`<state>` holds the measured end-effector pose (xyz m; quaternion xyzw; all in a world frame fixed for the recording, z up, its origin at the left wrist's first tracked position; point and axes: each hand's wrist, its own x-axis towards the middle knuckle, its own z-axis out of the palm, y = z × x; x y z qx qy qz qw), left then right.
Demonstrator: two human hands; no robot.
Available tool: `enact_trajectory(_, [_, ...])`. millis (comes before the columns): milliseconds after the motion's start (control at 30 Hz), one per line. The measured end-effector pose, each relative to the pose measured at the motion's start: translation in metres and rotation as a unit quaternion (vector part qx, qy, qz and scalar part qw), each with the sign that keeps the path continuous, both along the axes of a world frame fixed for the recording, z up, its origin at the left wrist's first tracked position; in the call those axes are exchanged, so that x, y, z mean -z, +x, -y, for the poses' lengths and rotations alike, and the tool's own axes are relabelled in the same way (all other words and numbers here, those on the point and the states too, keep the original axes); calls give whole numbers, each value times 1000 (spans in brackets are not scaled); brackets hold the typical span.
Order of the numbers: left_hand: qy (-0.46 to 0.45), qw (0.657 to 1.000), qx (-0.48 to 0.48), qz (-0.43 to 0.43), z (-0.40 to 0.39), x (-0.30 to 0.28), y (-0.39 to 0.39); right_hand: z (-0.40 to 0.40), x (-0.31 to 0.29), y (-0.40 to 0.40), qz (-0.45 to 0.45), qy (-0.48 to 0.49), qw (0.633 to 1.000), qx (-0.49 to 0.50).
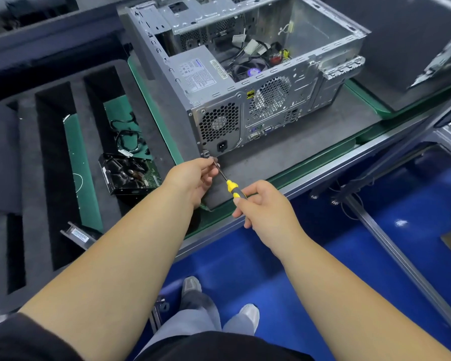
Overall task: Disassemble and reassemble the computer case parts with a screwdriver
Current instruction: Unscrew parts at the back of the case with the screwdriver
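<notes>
A loose drive [129,175] lies in a foam tray [29,157] at far left. The left hand [193,178] pinches the screwdriver [225,182] shaft at the computer case [245,82]'s lower rear corner. The right hand [264,204] grips its yellow handle. The open case sits on a grey mat [284,152].

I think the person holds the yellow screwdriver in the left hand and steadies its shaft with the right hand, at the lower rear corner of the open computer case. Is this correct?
The hands are swapped. In the head view, the right hand grips the yellow screwdriver by its handle, and the left hand steadies the shaft near its tip. The rest stands: the tip is at the lower rear corner of the open computer case.
</notes>
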<state>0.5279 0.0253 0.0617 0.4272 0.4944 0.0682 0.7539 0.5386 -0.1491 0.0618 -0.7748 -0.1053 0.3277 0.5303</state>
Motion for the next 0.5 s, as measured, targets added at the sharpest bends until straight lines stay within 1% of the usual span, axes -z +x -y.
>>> enact_trajectory(133, [-3, 1000, 7, -14, -3, -2, 0, -3, 1, 1, -7, 11, 1000, -5])
enact_trajectory(267, [-5, 1000, 4, -6, -4, 0, -2, -5, 2, 2, -10, 14, 1000, -7])
enact_trajectory(500, [-3, 1000, 0, -7, -7, 3, -2, -10, 5, 5, -24, -4, 1000, -13])
